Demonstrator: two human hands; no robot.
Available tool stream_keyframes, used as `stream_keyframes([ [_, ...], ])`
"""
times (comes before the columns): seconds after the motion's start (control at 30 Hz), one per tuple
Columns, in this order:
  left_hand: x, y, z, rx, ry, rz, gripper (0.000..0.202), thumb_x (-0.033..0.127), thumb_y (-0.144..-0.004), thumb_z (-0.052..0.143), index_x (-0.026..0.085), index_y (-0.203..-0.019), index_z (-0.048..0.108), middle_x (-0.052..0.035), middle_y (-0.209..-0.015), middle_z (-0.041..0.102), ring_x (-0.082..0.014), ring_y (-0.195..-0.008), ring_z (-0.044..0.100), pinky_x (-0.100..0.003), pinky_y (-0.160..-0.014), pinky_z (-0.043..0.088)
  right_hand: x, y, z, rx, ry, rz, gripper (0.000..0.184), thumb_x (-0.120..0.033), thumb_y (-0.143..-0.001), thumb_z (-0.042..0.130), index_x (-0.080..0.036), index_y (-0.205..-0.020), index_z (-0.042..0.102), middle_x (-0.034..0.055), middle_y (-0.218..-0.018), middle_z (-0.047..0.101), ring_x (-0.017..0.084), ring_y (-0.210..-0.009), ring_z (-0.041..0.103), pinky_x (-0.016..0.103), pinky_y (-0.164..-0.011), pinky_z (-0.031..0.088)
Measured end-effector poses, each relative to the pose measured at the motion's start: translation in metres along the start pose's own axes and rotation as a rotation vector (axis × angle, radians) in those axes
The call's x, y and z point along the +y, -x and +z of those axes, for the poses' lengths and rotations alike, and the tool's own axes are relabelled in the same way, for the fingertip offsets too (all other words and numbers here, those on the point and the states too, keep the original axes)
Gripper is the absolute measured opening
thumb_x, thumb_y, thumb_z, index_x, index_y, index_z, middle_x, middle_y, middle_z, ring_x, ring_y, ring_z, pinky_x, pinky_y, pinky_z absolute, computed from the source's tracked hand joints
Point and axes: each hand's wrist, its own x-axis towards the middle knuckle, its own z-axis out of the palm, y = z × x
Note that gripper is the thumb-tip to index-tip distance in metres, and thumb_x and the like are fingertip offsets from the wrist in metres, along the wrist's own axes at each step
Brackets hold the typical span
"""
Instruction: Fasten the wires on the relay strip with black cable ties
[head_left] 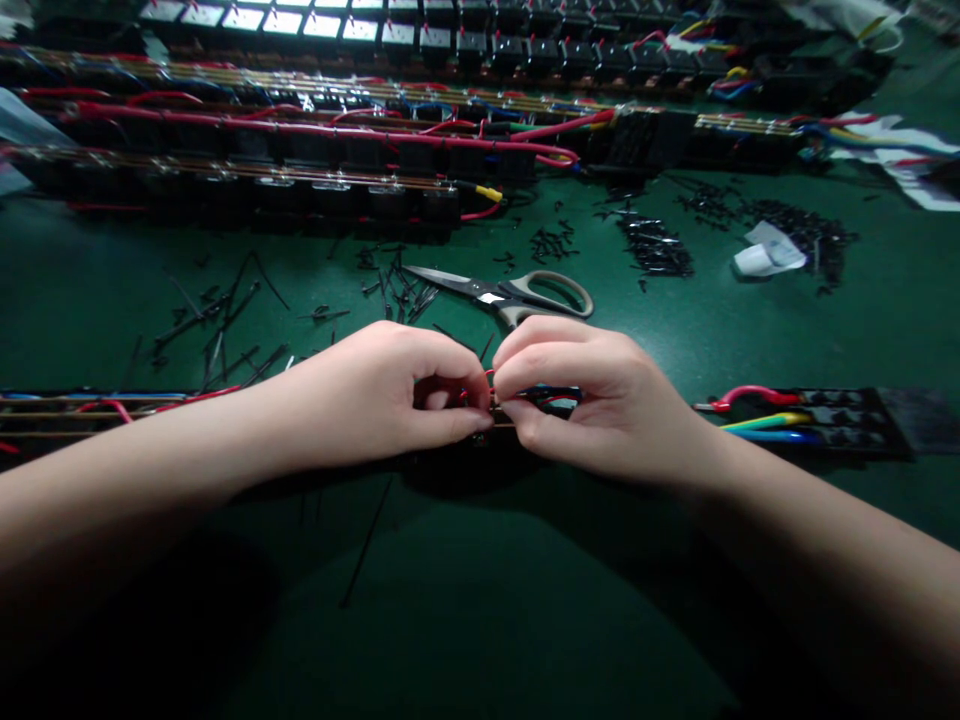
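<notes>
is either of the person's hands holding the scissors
No, the scissors lie on the green table, while the left hand and right hand are both at the wired strip.

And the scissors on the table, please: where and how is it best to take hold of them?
Probably grip the scissors by the far handle loop, coming from the right: it lies uncovered, while the right hand partly hides the near loop, and the blades point left.

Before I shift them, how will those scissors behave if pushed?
Lying flat, the scissors will probably slide rather than roll. Their shiny blades look stiff, so they should hardly bend. Loose black ties by the tip may get swept along.
</notes>
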Motion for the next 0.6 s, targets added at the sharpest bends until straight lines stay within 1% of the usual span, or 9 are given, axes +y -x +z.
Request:
stream_keyframes([
  [0.17, 0.0000, -0.0007, 0.0000, 0.003, -0.017, 0.046, 0.016, 0.031, -0.083, 0.068, 0.020, -0.072, 0.071, 0.0071, -0.060, 0.057, -0.0058, -0.053, 0.049, -0.015, -0.049, 0.037, -0.0005, 0.0004, 0.0007, -0.009, 0.009, -0.023, 0.017, -0.002, -0.082, 0.061, -0.016, -0.082, 0.071, 0.0050, -0.090, 0.069, 0.013, -0.084, 0.065, 0.025, -0.074, 0.053],
  [0.3, -0.0004, -0.0010, 0.0005, 0.010, -0.022, 0.108, 0.012, 0.024, -0.082, 0.070, 0.020, -0.071, 0.070, 0.0088, -0.060, 0.057, -0.0037, -0.052, 0.050, -0.012, -0.049, 0.036, 0.0004, 0.0005, 0.0013, -0.005, -0.002, -0.048, 0.016, -0.001, -0.081, 0.061, -0.014, -0.082, 0.071, 0.0050, -0.089, 0.068, 0.012, -0.081, 0.064, 0.025, -0.074, 0.052],
  [0.43, -0.0012, -0.0008, 0.0011, 0.022, -0.041, 0.169, 0.011, 0.017, -0.082, 0.071, 0.019, -0.071, 0.068, 0.0098, -0.061, 0.058, -0.0030, -0.053, 0.051, -0.011, -0.050, 0.037, 0.0011, 0.0008, 0.0011, -0.004, -0.020, -0.053, 0.016, -0.001, -0.082, 0.061, -0.013, -0.083, 0.071, 0.0053, -0.089, 0.068, 0.012, -0.082, 0.064, 0.025, -0.076, 0.052],
  [0.53, -0.0008, 0.0016, 0.0024, 0.059, -0.084, 0.247, 0.010, 0.012, -0.082, 0.070, 0.019, -0.075, 0.068, 0.0090, -0.066, 0.059, -0.0039, -0.057, 0.054, -0.012, -0.053, 0.040, 0.0009, 0.0000, 0.0011, -0.022, -0.038, -0.023, 0.014, -0.002, -0.084, 0.059, -0.013, -0.083, 0.067, 0.0049, -0.085, 0.068, 0.013, -0.081, 0.062, 0.027, -0.076, 0.051],
  [0.6, 0.0007, 0.0050, 0.0039, 0.094, -0.138, 0.287, 0.010, 0.010, -0.082, 0.070, 0.020, -0.080, 0.069, 0.0075, -0.074, 0.064, -0.0061, -0.065, 0.060, -0.016, -0.059, 0.044, 0.0004, -0.0005, 0.0010, -0.032, -0.046, -0.006, 0.013, -0.004, -0.084, 0.057, -0.014, -0.083, 0.064, 0.0042, -0.083, 0.066, 0.014, -0.080, 0.060, 0.028, -0.076, 0.050],
])
